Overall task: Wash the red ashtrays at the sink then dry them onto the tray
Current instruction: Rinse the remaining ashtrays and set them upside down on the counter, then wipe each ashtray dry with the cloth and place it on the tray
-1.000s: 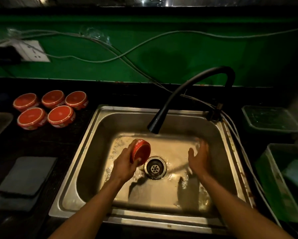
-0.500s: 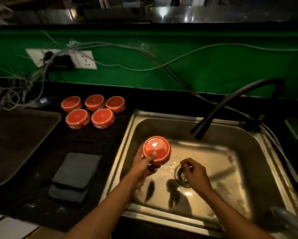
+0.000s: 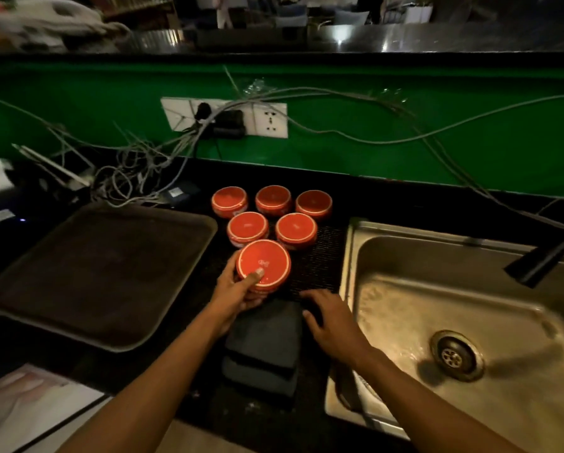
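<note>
Over the dark counter between tray and sink, the left hand (image 3: pixel 238 291) held a red ashtray (image 3: pixel 263 266) upside down, thumb pressed on its base and fingers curled under its rim, just above the near edge of a folded grey cloth (image 3: pixel 264 341). The right hand (image 3: pixel 331 322) hovered beside it with fingers spread and loose, holding nothing, its fingertips close to the cloth's right edge; whether they touched it could not be told. Five more red ashtrays (image 3: pixel 272 212) stood inverted in two rows on the counter behind, near the held one but apart from it. The tray (image 3: pixel 189 256) to the left carried no ashtray at all, so no piece had finished its course. The sink (image 3: pixel 349 256) basin looked wet around the drain (image 3: pixel 455 354). Judging from this, the held ashtray appeared washed and was about to be dried; wiping it and setting it on the tray remained, and the five on the counter probably awaited the whole routine, though their state was unclear.
</note>
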